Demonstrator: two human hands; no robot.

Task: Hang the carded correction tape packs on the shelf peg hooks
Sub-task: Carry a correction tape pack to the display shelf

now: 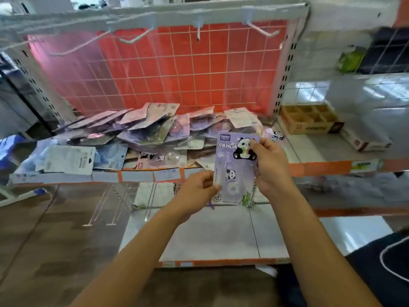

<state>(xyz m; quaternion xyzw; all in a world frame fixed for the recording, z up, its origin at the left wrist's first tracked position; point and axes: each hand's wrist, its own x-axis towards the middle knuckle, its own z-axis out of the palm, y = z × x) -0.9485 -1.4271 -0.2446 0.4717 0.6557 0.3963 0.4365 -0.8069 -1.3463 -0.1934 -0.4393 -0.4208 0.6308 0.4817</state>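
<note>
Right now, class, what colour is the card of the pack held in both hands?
Pale purple pack, printed with black-and-white pandas; head view shows it best.

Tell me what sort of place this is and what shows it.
Most likely a shop's stationery display being stocked. Bare peg hooks jut from the top rail over a wire grid panel, and a heap of carded packs lies on the shelf.
</note>
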